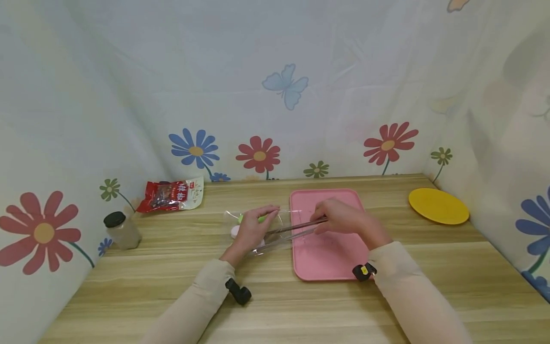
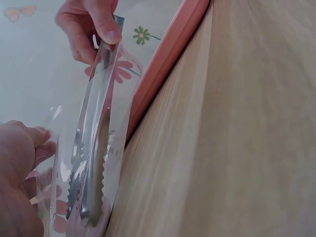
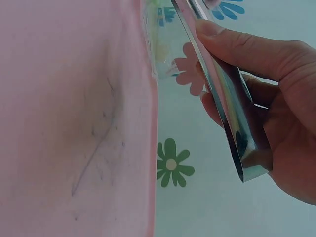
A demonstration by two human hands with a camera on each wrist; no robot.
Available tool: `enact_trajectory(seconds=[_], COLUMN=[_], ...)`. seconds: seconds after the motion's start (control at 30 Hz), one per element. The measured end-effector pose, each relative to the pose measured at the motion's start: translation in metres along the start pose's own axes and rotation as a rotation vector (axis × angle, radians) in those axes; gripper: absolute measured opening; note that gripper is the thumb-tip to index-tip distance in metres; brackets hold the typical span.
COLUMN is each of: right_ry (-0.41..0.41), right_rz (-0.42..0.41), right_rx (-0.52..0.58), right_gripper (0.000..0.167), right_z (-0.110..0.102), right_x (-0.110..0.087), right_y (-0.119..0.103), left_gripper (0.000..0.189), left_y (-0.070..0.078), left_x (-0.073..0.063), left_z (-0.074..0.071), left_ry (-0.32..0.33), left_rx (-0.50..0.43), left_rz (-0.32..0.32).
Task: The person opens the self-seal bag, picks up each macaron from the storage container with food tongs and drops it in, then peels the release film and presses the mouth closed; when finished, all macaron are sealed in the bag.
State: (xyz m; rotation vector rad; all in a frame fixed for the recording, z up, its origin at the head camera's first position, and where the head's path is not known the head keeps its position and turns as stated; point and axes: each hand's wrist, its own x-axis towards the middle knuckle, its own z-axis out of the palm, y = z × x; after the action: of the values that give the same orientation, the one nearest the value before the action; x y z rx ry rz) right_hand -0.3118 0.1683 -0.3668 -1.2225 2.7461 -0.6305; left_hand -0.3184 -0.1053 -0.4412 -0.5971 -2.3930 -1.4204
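My right hand grips metal tongs near their bent end, thumb on one arm and fingers on the other. The serrated tips of the tongs reach into a clear plastic bag. My left hand pinches that bag at its left side. Around the serrated tips, a pale pinkish-white thing shows low in the left wrist view. By my left hand lie a white round thing and a bright green thing, both partly covered by the hand. Under my right hand is a pink tray.
A red and white food packet lies at the back left. In front of it stands a jar with a black lid. A yellow plate lies at the right. A flowered curtain encloses the wooden table.
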Motion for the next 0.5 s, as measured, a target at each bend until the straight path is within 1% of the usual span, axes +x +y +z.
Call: enact_trajectory(seconds=[0.2, 0.5], right_ry=[-0.017, -0.047], right_rz=[0.024, 0.032], right_rx=[0.007, 0.033], right_gripper=[0.022, 0.017], right_z=[0.0041, 0.0086], right_x=[0.0042, 0.0053], right_y=[-0.0041, -0.0022], left_gripper=[0.023, 0.022], left_y=[-0.0021, -0.0020], left_x=[0.0007, 0.0013], left_z=[-0.0003, -0.0012], left_ry=[-0.003, -0.010], left_rx=[-0.008, -0.012], left_rz=[0.016, -0.014])
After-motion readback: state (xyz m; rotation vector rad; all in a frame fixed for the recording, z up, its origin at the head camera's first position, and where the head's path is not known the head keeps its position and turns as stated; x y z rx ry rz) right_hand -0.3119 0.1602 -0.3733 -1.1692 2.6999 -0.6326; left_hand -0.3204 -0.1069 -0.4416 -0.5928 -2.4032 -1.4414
